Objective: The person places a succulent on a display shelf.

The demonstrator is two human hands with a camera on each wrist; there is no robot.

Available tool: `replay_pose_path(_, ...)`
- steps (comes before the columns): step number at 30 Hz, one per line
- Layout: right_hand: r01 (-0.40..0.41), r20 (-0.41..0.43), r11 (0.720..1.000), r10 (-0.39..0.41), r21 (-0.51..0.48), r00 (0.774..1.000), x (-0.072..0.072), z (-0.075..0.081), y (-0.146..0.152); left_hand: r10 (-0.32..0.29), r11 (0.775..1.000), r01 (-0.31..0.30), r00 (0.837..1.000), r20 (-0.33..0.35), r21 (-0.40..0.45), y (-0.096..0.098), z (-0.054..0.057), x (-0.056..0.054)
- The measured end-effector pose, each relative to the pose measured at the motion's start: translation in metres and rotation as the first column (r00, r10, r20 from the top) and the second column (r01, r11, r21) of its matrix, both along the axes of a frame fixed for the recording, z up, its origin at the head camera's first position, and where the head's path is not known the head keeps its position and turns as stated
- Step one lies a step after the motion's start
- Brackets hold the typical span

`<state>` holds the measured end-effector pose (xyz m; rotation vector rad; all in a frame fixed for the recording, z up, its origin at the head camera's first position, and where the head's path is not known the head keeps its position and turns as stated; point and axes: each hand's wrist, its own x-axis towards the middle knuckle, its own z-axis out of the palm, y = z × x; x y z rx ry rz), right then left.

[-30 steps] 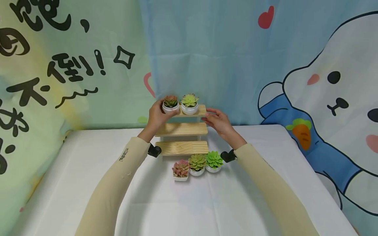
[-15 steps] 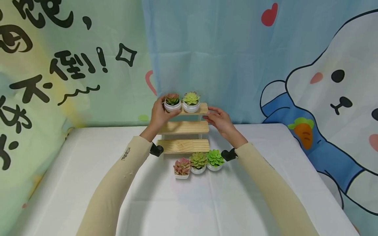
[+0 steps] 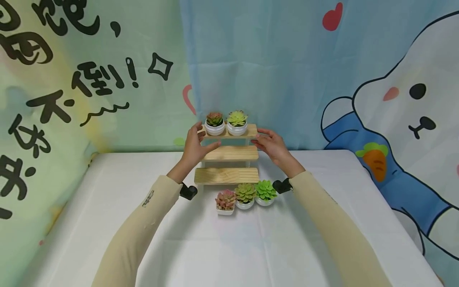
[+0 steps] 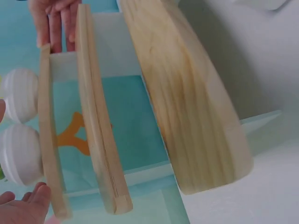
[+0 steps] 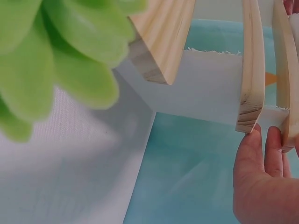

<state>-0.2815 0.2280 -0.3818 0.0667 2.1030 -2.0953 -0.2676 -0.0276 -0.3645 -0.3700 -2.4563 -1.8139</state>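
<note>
Pale wood three-tier stand (image 3: pixel 229 153) sits right between our hands. Our left hand (image 3: pixel 195 146) is loose, thumb spread wide, beside its end of the top shelf (image 3: pixel 252 130); our right hand (image 3: pixel 274 148) has fairly straight fingers up against the other end. Two round white pots (image 3: pixel 236 129) sit between them, and three more plants (image 3: pixel 245 193) bunch up on our side of both hands. White cloth (image 3: pixel 229 255) runs out past them. We can't tell if our left fingertips touch wood. Streaky grain, rounded edges.

Beige sleeves (image 3: pixel 138 229), black wrist pieces (image 3: pixel 188 191)
</note>
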Motion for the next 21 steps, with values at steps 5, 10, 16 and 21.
replay_pose_path(5, 0.003, 0.003, 1.000, -0.003, 0.012, 1.000, 0.000, 0.003, -0.001, -0.029, 0.999, 0.029, 1.000, 0.012, 0.015, -0.004, 0.001, 0.014)
replay_pose_path(10, 0.012, 0.015, 1.000, -0.012, 0.006, 1.000, 0.001, 0.004, 0.000, -0.058, 0.998, 0.058, 0.998, 0.016, 0.026, -0.004, -0.001, 0.029)
replay_pose_path(16, 0.012, 0.018, 1.000, -0.012, 0.009, 1.000, -0.001, 0.004, 0.001, -0.071, 0.995, 0.073, 0.997, -0.027, 0.067, -0.005, -0.010, 0.045)
replay_pose_path(21, 0.002, 0.010, 1.000, -0.002, 0.011, 1.000, -0.002, 0.003, 0.000, -0.082, 0.995, 0.086, 0.994, -0.068, 0.054, -0.009, -0.020, 0.061)
